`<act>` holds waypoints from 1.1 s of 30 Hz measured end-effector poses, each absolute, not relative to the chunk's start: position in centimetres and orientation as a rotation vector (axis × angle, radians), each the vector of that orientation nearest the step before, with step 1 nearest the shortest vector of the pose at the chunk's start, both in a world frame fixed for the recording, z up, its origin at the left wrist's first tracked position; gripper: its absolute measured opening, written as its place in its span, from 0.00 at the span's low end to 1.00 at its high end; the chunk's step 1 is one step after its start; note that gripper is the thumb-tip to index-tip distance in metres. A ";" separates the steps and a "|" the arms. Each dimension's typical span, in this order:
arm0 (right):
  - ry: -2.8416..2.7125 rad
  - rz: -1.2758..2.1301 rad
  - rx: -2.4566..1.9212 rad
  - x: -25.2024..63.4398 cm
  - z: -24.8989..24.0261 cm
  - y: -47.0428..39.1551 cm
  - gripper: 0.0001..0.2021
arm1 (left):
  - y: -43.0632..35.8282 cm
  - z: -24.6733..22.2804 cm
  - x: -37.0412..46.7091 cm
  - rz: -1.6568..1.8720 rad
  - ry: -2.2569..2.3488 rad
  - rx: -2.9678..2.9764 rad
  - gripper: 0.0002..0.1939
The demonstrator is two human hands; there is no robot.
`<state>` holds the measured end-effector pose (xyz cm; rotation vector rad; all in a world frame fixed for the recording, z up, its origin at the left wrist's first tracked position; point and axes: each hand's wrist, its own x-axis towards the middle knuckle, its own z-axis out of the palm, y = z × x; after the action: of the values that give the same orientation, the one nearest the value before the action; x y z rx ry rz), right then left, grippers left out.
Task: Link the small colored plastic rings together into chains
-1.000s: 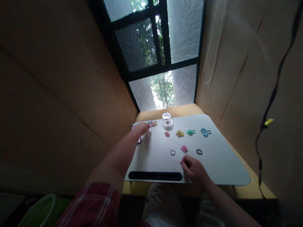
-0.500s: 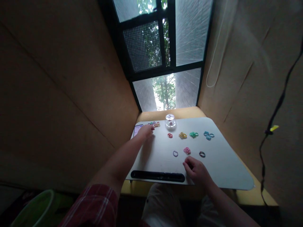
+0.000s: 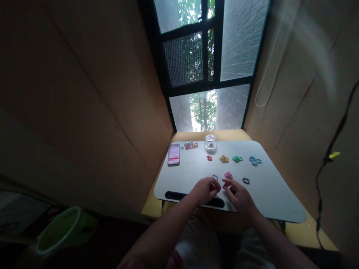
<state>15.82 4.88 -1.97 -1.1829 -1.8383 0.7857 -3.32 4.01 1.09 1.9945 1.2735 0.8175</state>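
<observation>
Above the front part of the white table, my left hand (image 3: 208, 189) has its fingers pinched; anything between them is too small to make out. Close to its right, my right hand (image 3: 238, 194) has thumb and forefinger bent toward each other, their hold unclear. Just beyond the hands lie a purple band (image 3: 215, 177), a pink pile (image 3: 228, 175) and a dark band (image 3: 246, 181). Farther back are red (image 3: 209, 158), yellow (image 3: 224, 159), green (image 3: 237, 159) and blue (image 3: 255, 161) groups. A mixed pile (image 3: 191, 145) sits at the back left.
A clear container (image 3: 210, 145) stands at the table's back edge. The phone (image 3: 174, 154) lies at the left. A black tray strip (image 3: 175, 195) runs along the front edge of the white table (image 3: 283, 201). The green bin (image 3: 60, 233) is on the lower left.
My left hand has come back from the mixed pile at the back left to beside my right hand. The phone is now uncovered. The view has shifted slightly.
</observation>
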 end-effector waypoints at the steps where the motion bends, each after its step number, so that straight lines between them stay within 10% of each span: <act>1: -1.845 0.784 -1.171 15.8 -1.9 4.9 0.17 | 3.7 0.5 -2.8 0.832 1.271 1.970 0.05; 33: -1.932 0.693 -1.169 15.7 -2.0 4.0 0.09 | 2.2 -0.7 -1.1 1.011 1.313 1.800 0.12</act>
<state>15.65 4.00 -2.01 -1.1690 -1.9321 0.6931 -1.12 2.18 -0.70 1.8000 1.3132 1.0108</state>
